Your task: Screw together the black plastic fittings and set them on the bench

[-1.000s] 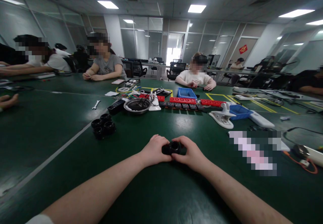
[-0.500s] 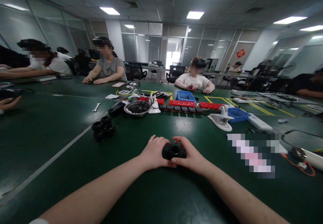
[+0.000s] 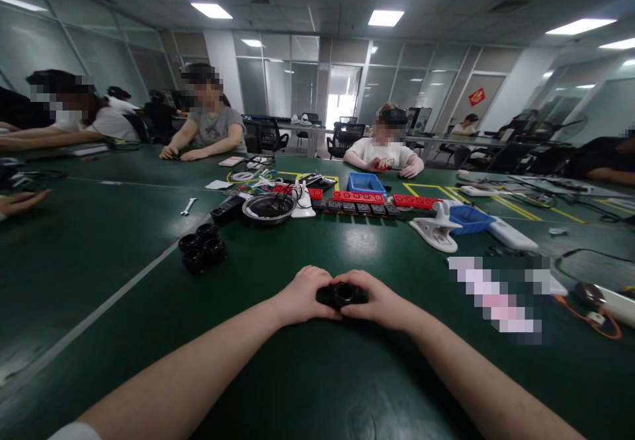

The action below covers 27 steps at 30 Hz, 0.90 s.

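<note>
At the near middle of the table, my left hand (image 3: 306, 294) is wrapped round the left side of a glossy black part with a round hole on top (image 3: 343, 291). From the other side, my right hand (image 3: 378, 300) curls its fingers and thumb round the same part. The part's lower side and the fingers' inner faces are hidden, and I cannot tell whether it is one piece or two side by side. To the left of my hands stands a tight cluster of several glossy black ring-shaped pieces (image 3: 202, 249).
Farther back lie a wrench (image 3: 188, 206), a black box (image 3: 228, 210), a metal bowl (image 3: 268, 218), red and black strips (image 3: 357, 197), a blue tray (image 3: 366, 182) and a white clamp base (image 3: 436, 231). Another blue tray (image 3: 469, 218) sits right. Co-workers sit around the green table (image 3: 278, 387).
My right hand's raised fingers have come down and closed round the black part. Both hands' fingertips are nearer each other, and the view has shifted slightly.
</note>
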Tool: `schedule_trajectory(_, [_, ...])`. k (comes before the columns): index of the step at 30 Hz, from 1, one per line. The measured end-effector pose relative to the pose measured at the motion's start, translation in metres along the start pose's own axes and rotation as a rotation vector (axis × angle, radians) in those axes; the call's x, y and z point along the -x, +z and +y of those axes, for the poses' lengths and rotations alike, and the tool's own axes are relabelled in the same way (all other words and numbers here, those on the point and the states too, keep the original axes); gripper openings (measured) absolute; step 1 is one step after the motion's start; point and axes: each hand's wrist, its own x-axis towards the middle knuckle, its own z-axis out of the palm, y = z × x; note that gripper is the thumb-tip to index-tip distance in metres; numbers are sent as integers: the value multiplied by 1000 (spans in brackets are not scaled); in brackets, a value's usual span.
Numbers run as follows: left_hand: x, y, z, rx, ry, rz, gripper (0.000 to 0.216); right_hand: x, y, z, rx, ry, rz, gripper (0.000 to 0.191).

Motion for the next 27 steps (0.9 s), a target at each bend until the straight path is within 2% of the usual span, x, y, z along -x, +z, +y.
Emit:
schedule_trajectory(2, [0, -2, -3, 30, 35, -40, 47, 1, -7, 3, -88, 18, -92, 44])
schedule_trajectory(5, [2, -2, -2, 33, 32, -65, 54, 4, -10, 8, -145, 27, -132, 48])
schedule_trajectory(7, [2, -1, 1, 15, -7, -44, 62, 5, -7, 8, -131, 38, -89, 60])
schedule_trajectory(9, [3, 2, 5, -10, -52, 4, 68, 6, -4, 5, -89, 70, 14, 68])
schedule_trajectory(11, [4, 5, 10, -39, -95, 61, 69, 5, -1, -2, -8, 111, 140, 62])
schedule_trajectory(13, [5, 8, 16, -76, -134, 111, 66, 5, 3, -11, 130, 144, 240, 48])
schedule_trajectory(16, [6, 12, 25, -163, -164, 156, 56, 4, 10, -23, 371, 191, 303, 37])
schedule_trajectory(19, [6, 13, 29, -218, -165, 150, 39, 3, 17, -28, 471, 242, 302, 35])
schedule_trajectory(22, [5, 12, 26, -200, -173, 121, 32, 3, 19, -28, 432, 248, 288, 31])
schedule_trajectory(25, [3, 9, 18, -162, -130, 84, 36, 3, 12, -23, 362, 158, 226, 26])
schedule_trajectory(27, [2, 6, 13, -123, -74, 44, 39, 2, 5, -17, 249, 72, 137, 29])
